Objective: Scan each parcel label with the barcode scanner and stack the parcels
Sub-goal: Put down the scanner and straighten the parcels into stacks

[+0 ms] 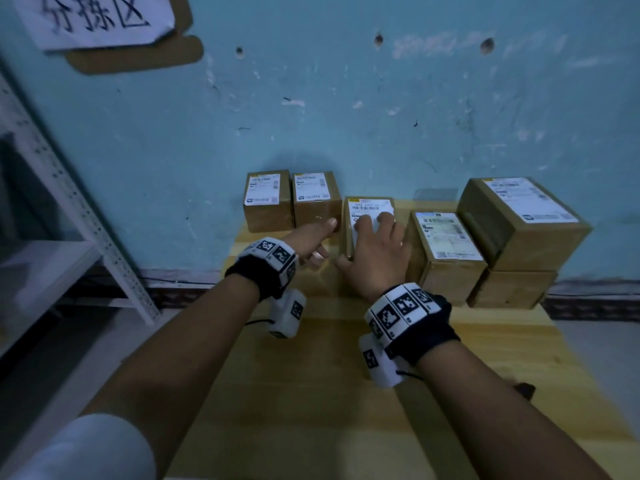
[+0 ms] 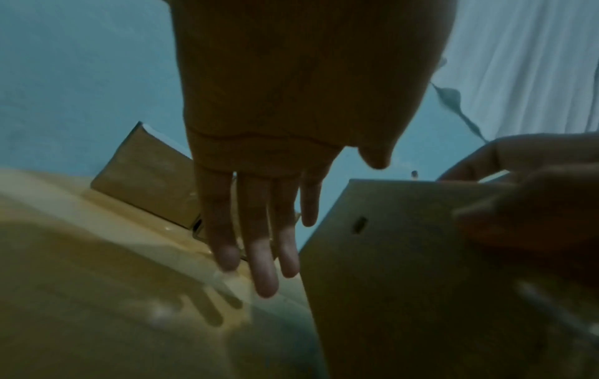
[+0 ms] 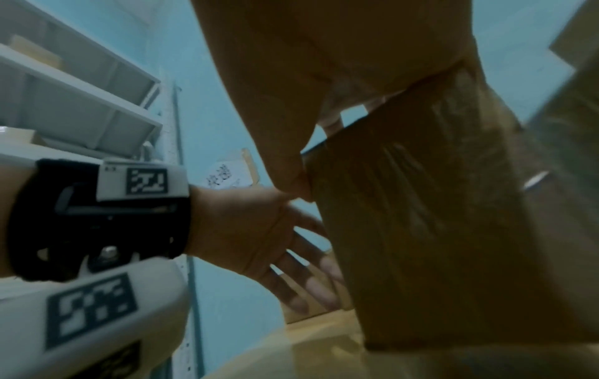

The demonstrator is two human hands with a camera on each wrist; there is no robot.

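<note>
Both forearms reach up from the lower frame toward the centre. The left hand (image 1: 310, 242) has straight, spread fingers (image 2: 264, 266) pointing forward. The right hand (image 1: 375, 258), just right of it, grips a box (image 1: 349, 233), thumb at its left side.

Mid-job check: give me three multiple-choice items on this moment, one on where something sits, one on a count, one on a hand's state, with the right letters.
1. Where does the large parcel at far right sit?
A. On top of another parcel
B. On the metal shelf
C. On the floor

2. How many parcels stand side by side against the wall at the left end of the table?
A. None
B. Two
C. Five

3. What is the right hand doing?
A. Hanging idle off the table
B. Gripping the middle parcel from above
C. Holding a scanner

Answers: 1 A, a lower box shows beneath it. 2 B, two labelled boxes sit there in the head view. 3 B, fingers lie over its label and the thumb presses its side; the left hand reaches alongside with straight fingers.
</note>
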